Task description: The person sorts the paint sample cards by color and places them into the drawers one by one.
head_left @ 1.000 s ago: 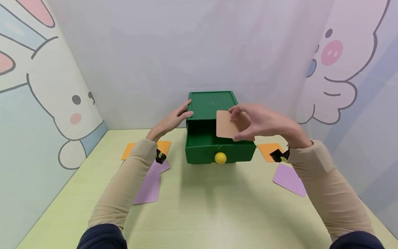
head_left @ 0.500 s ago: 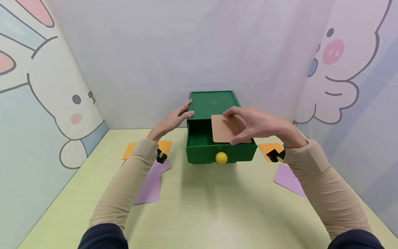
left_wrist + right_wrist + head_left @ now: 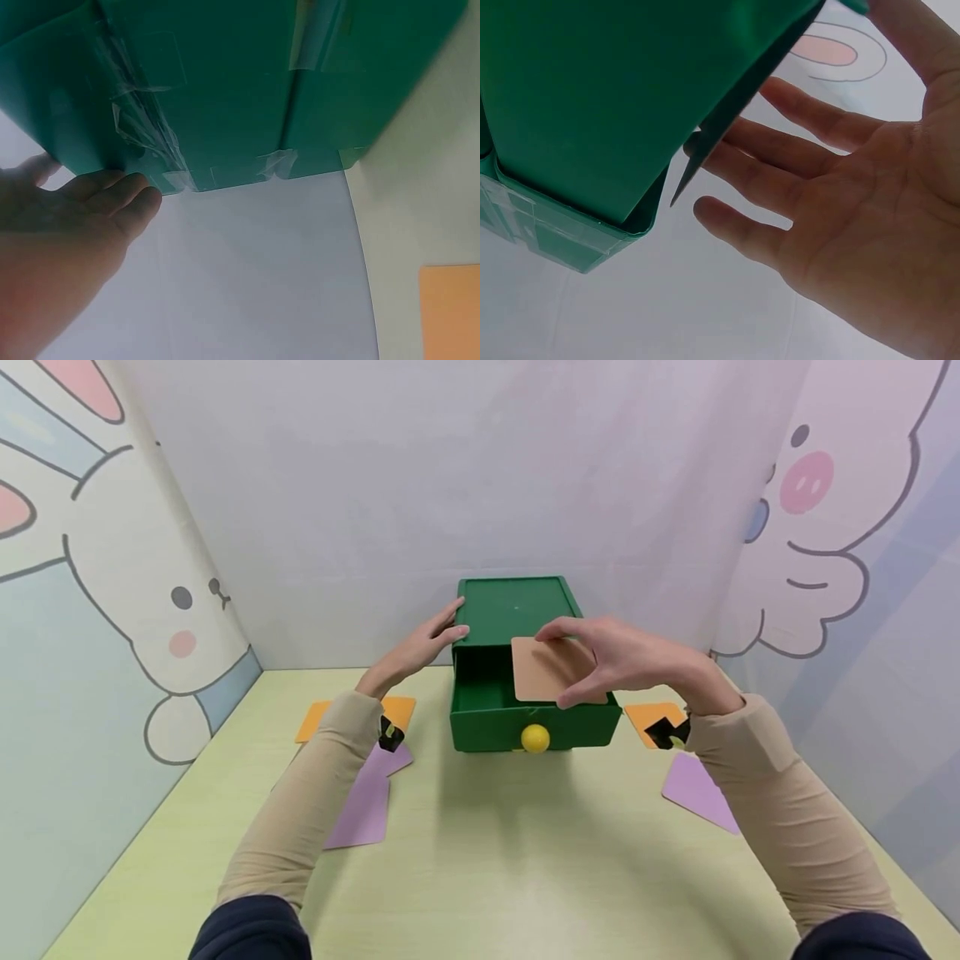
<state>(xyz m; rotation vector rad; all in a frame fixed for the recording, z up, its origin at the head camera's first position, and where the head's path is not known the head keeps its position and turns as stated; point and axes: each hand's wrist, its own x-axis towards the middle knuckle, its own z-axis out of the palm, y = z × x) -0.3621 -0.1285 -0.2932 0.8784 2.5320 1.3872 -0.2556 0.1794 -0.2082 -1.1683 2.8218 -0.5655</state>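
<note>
A green box [image 3: 517,610] stands at the far middle of the pale green table [image 3: 480,860], close to the back wall, with its drawer [image 3: 525,718] pulled out toward the near side; a yellow round knob [image 3: 535,738] sits on the drawer front. The left hand [image 3: 418,647] rests on the box's upper left edge with fingers stretched out straight, and the left wrist view shows the fingers [image 3: 127,199] lying against the box's green side, where strips of clear tape are stuck. The right hand [image 3: 622,656] holds a tan square card [image 3: 543,668] just above the open drawer, at its right part, gripped between the thumb underneath and the fingers over its far edge; the card lies almost flat. In the right wrist view the fingers [image 3: 795,157] are spread loosely beside the green edge, and the card itself cannot be made out there. On the table to the left of the box lie an orange card [image 3: 318,720] and, nearer, purple cards [image 3: 367,793] partly under the left sleeve. To the right lie another orange card [image 3: 647,717] and a purple card [image 3: 697,789]. The side walls carry cartoon drawings, a rabbit on the left and a pig-nosed figure on the right. No brand, label or writing can be read anywhere.
</note>
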